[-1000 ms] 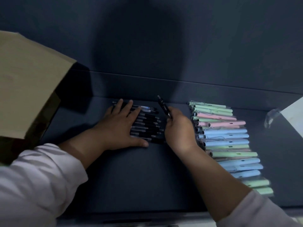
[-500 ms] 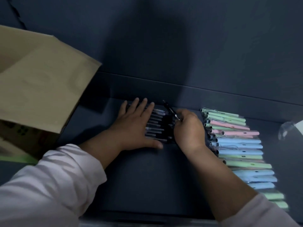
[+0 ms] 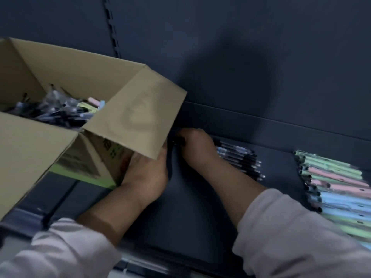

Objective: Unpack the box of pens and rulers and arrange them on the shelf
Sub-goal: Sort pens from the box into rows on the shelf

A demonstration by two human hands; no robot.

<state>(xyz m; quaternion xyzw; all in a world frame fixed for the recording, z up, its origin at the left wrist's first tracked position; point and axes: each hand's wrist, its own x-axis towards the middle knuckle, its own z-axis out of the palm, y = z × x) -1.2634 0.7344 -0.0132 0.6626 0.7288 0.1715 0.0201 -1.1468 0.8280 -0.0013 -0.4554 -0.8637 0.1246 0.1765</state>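
Black pens: lying in a row on the shelf, long axes running left-right, just right of your right hand.
Right grip: fingers are curling over the row's left ends; blur is hiding whether they are gripping a pen.
Left side: your left hand is sitting nearer the box; the flap is hiding its fingers, so you cannot tell its state.
Remaining stock: boxed pens are lying inside, up-left of both hands.

The left hand slid left off the row of black pens, under a flap of the brown cardboard box; the right hand followed left
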